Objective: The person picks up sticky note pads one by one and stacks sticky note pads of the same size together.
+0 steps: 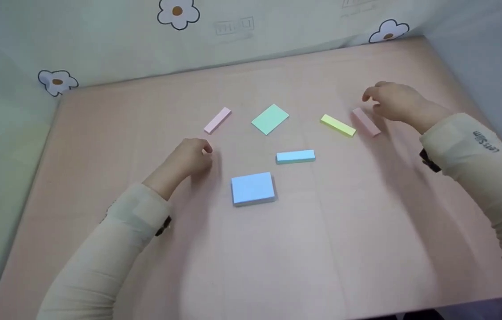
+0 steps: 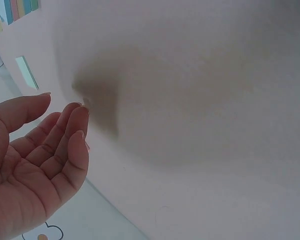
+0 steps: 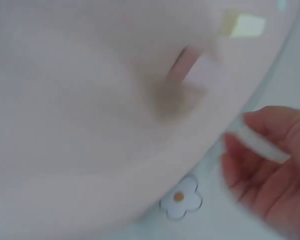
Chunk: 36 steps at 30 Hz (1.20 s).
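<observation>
My left hand (image 1: 192,158) is over the table just below a narrow pink sticky-note pad (image 1: 218,120), with its fingers loosely curled around nothing; the left wrist view shows its palm bare. At the right, my right hand (image 1: 395,102) is raised beside a thicker pink pad (image 1: 366,122). Between its thumb and fingers it pinches a thin pale strip (image 3: 262,145), blurred in the right wrist view and hidden by the hand in the head view. Left of that pink pad lies a narrow yellow pad (image 1: 338,125).
A green pad (image 1: 270,119) lies at the middle back of the pink-covered table (image 1: 322,249). Nearer are a narrow light-blue pad (image 1: 295,156) and a thick blue pad (image 1: 253,188). Flower-printed cloth (image 1: 113,40) rises along the table's back and sides.
</observation>
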Tool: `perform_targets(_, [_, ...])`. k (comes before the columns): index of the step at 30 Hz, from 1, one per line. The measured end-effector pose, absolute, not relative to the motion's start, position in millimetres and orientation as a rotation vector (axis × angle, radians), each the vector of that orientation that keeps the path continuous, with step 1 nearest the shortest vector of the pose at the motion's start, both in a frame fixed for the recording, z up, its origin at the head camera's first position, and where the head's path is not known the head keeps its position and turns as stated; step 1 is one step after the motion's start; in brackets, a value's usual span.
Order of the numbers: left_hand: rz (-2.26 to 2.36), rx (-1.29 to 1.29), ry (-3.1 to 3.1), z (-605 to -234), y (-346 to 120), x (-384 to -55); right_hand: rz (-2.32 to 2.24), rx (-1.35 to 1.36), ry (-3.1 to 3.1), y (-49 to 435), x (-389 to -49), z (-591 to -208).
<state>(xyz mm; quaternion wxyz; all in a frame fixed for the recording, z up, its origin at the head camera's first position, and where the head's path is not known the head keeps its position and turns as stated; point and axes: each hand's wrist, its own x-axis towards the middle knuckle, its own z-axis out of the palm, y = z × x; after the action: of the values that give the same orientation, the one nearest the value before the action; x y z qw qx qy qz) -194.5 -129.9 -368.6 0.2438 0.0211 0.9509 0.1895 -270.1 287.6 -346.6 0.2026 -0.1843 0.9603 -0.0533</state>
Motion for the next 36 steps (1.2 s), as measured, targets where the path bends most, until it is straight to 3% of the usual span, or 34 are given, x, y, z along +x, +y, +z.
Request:
perform_targets(4, [0.512, 0.074, 2.598, -369, -130, -195, 0.013, -1.059, 2.724, 294, -273, -357])
perform_targets(8, [0.515, 0.063, 2.601, -370, -129, -196, 0.065, -1.297, 2.725, 299, -278, -371])
perform_targets(18, [0.507, 0.075, 2.61, -371, -132, -195, 0.092, -1.335, 2.712, 306, -286, -386])
perform_targets(36, [0.502, 0.065, 2.601, -370, -131, -196, 0.129, -1.168, 2.674, 311, -288, -376])
